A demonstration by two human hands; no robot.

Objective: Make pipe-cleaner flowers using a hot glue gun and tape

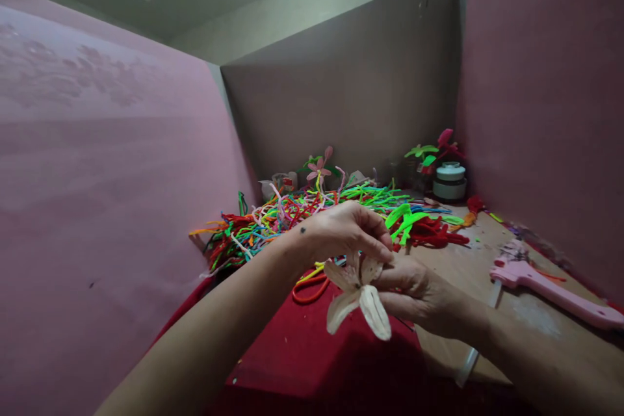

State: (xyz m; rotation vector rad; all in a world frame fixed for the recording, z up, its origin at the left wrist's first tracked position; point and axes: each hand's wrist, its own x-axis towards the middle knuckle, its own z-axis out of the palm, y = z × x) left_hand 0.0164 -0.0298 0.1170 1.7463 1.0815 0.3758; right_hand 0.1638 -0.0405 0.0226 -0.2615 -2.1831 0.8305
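Note:
Both my hands meet over the red cloth (312, 351) near the table's front. My left hand (341, 231) is curled, its fingertips pinching the top of a pale cream pipe-cleaner flower (358, 296). My right hand (414, 289) grips the same flower from the right side, fingers closed around its base. Several petals hang down below the hands. A red pipe-cleaner loop (309, 289) lies on the cloth just left of the flower.
A big heap of coloured pipe cleaners (292, 214) covers the table's back. A pink glue gun (546, 283) lies on the wooden table (468, 260) at right. Finished flowers (319, 169) and a round jar (449, 181) stand by the back wall. Pink walls close in on both sides.

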